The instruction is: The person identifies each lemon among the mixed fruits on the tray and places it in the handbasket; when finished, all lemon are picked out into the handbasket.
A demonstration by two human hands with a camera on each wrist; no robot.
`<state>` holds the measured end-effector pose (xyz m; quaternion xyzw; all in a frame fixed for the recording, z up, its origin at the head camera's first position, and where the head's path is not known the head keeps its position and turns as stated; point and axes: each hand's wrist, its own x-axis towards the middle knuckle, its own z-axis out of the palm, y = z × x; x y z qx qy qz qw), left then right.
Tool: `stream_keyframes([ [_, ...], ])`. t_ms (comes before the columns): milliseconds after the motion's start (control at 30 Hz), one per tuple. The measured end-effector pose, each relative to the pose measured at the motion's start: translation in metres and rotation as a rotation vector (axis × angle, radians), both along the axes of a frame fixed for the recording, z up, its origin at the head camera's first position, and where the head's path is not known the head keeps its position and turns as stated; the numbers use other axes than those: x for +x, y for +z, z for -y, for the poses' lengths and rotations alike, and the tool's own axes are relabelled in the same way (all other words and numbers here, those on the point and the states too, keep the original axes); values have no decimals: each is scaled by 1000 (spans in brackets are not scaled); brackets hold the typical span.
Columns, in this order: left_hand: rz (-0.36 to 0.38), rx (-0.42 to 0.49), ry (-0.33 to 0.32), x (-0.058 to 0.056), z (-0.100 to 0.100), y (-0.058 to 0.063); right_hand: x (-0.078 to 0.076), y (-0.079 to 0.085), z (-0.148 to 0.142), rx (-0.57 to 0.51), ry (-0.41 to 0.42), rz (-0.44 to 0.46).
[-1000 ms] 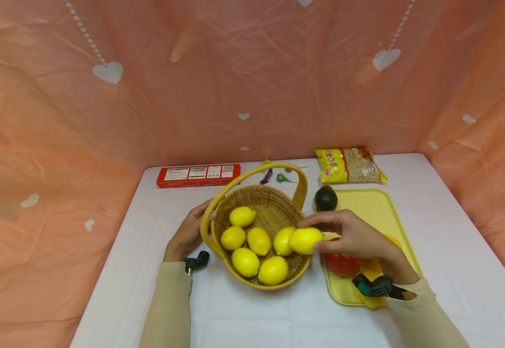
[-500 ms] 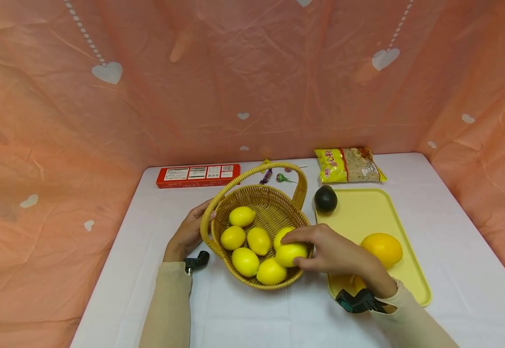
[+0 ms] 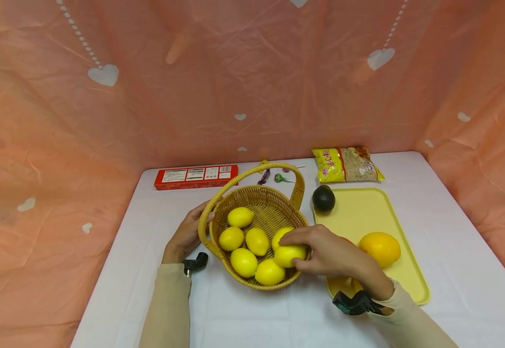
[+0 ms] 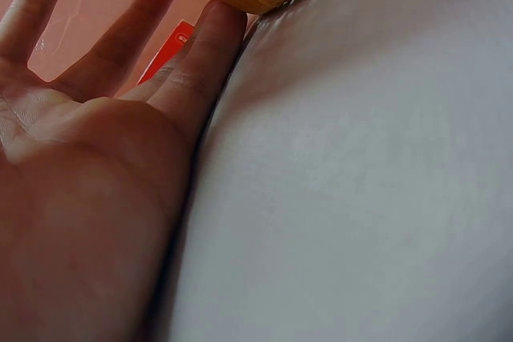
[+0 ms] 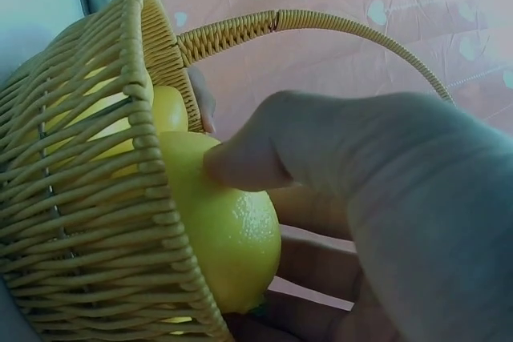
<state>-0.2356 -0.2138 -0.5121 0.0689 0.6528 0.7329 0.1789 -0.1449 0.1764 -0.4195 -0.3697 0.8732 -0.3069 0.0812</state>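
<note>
A yellow wicker basket (image 3: 274,203) with a tall handle stands on the table, several yellow lemons (image 3: 243,262) lying inside. Against its left side rests my left hand (image 3: 187,234). The left wrist view shows that hand's fingers (image 4: 204,62) extended, touching the underside of the basket wall. At the basket's right side my right hand (image 3: 332,251) reaches over the rim and pinches a lemon (image 3: 288,256) between thumb and fingers. The right wrist view shows this held lemon (image 5: 228,230) just inside the rim, beside other lemons, thumb on top.
A yellow tray (image 3: 365,203) to the right bears a dark avocado (image 3: 324,198) and an orange-yellow fruit (image 3: 380,249); my right arm covers other items there. Behind lie a red box (image 3: 195,177), a snack bag (image 3: 348,164), a lollipop (image 3: 280,178) and a wrapped candy (image 3: 264,176).
My right hand has brought the lemon left and down into the basket, among the others. Since half a second ago little differs, apart from a slight shift of the view. The left hand stays.
</note>
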Motion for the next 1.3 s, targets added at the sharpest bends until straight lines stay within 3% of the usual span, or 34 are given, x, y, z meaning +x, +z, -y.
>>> stream_keyframes([
  [333,10,-7,16,2,1,-1,-2,0,4,10,-46,-34],
  [500,-10,2,10,2,2,-2,-7,4,-5,-165,-84,-35],
  [700,-12,17,9,4,1,-2,-16,8,-34,-375,-94,170],
  [833,-5,20,1,3,-3,-2,-16,14,-59,-465,-112,193],
  [1067,-12,22,-31,0,-5,-4,8,17,-105,-594,-179,172],
  [1300,-17,13,-13,0,-1,-2,45,-7,-130,-683,-186,252],
])
